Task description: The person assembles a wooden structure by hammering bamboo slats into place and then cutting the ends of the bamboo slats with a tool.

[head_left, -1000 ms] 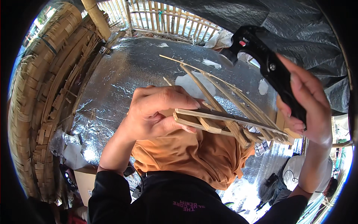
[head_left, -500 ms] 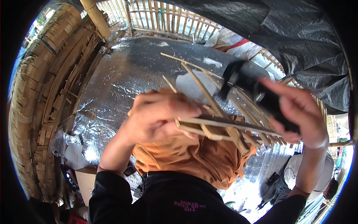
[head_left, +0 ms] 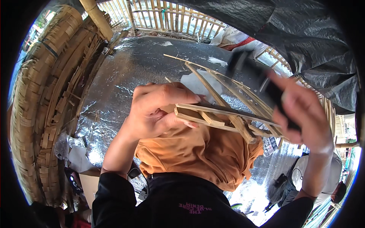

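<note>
My left hand [head_left: 154,108] is closed on the left end of a bamboo slat frame [head_left: 242,129], its thumb and fingers pinching near the paired rails. Thin slats cross those rails, and longer ones spread away toward the far side. My right hand [head_left: 308,114] grips the handle of a black hammer-like tool [head_left: 273,88], blurred by motion, so its exact kind cannot be told. The tool is raised over the frame's right part. Below the frame lies orange cloth [head_left: 190,154] across my lap.
Silver foil-like sheeting [head_left: 118,76] covers the floor. A thick woven bamboo stack [head_left: 42,114] stands along the left. Black plastic sheeting [head_left: 304,34] hangs at upper right, and a bamboo fence [head_left: 171,19] runs along the back. A cardboard box [head_left: 88,186] sits at lower left.
The black tool and my right hand have shifted slightly, still blurred. The frame's near rails have tilted and risen a little at the right. My left hand now shows sharper, pinching the frame's end.
</note>
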Demonstrator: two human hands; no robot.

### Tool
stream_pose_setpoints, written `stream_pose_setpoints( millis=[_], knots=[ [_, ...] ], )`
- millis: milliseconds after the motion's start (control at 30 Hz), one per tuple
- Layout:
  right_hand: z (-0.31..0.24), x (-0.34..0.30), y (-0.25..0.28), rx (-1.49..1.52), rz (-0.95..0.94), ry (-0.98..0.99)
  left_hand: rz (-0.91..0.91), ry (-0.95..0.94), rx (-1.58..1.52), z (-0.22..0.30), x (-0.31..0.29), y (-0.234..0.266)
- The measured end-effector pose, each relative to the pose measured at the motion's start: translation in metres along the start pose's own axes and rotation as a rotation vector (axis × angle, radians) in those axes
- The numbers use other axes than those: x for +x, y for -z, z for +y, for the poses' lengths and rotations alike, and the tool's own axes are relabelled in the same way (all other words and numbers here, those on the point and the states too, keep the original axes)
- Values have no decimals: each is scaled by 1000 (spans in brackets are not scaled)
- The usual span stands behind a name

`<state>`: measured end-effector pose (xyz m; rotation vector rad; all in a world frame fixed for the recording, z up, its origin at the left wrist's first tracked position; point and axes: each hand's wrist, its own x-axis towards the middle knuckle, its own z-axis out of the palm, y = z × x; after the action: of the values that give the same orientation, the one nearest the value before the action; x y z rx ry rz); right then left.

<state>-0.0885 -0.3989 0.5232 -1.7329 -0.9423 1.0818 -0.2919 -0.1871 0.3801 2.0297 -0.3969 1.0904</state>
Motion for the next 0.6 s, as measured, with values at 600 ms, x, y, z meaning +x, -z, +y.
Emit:
stream_pose_setpoints(
  millis=[600],
  knots=[
    [7, -2, -2, -54, -42, 38, 68, 105, -51, 1, -5, -2]
  ],
)
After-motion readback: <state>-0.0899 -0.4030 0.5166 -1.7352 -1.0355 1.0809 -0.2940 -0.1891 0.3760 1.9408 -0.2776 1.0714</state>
